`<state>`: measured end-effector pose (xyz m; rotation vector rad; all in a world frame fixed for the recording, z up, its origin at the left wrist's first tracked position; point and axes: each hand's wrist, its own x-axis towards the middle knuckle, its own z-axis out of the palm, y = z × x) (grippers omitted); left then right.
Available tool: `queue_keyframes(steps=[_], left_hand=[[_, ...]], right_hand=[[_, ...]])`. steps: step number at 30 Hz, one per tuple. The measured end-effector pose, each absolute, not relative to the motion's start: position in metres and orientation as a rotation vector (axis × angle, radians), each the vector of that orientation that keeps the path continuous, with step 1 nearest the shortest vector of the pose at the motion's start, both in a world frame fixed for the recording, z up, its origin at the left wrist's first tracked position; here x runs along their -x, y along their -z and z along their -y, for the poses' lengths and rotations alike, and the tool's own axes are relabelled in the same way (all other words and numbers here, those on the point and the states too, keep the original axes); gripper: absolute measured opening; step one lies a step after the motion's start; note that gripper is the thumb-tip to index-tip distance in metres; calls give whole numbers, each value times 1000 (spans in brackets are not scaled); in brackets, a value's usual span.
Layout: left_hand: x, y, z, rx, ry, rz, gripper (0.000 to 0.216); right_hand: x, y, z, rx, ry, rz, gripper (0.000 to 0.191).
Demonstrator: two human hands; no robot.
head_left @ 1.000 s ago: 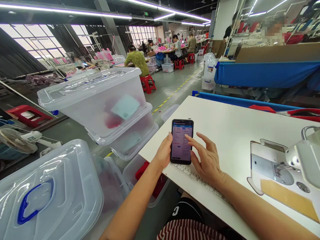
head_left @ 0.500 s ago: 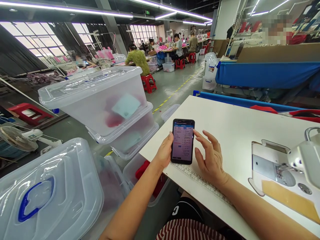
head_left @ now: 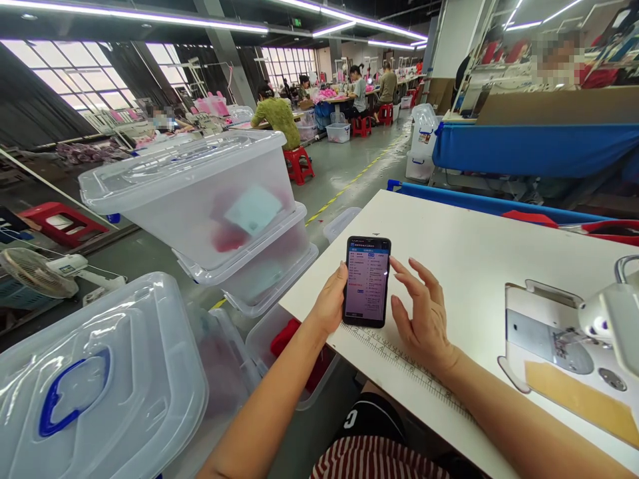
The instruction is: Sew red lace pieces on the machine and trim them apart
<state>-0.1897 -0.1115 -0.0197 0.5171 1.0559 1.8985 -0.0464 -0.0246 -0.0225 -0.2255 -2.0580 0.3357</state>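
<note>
In the left hand's (head_left: pixel 330 307) grip a phone (head_left: pixel 367 281) is clamped, propped on the surface (head_left: pixel 464 259). Just right of that grip, the right hand (head_left: pixel 422 316) is held apart, fingers spread.

Open white worktop (head_left: pixel 464 246) runs clear beyond the phone (head_left: pixel 367 281), all the way to the far edge. Right side's blocked by the sewing machine (head_left: pixel 606 319). Left, stacked clear storage bins (head_left: pixel 210 213) crowd the worktop's edge.

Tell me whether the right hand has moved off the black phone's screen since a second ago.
Yes. The right hand drew rightward off the black phone, measured against the printed ruler.
</note>
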Motion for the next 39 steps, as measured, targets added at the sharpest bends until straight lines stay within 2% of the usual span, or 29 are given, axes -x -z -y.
queue_keyframes(steps=[4,12,21,27,34,39], left_hand=[[190,19,111,-458,-1895,-1033,43],[193,12,108,-245,-1974,-1016,47],[193,9,109,-220,-2018,-980,45],[194,11,109,-237,-2006,-972,46],[192,10,110,-259,-2005,-935,43],[193,14,112,-278,-2014,-903,39]], right_hand=[[43,20,25,150,-384,2010,42],[41,18,28,-316,-265,2293,30],[43,20,31,-277,-201,2434,28],[41,17,30,-216,-190,2275,27],[43,20,29,-10,-502,2104,38],[46,28,22,409,-776,2016,30]])
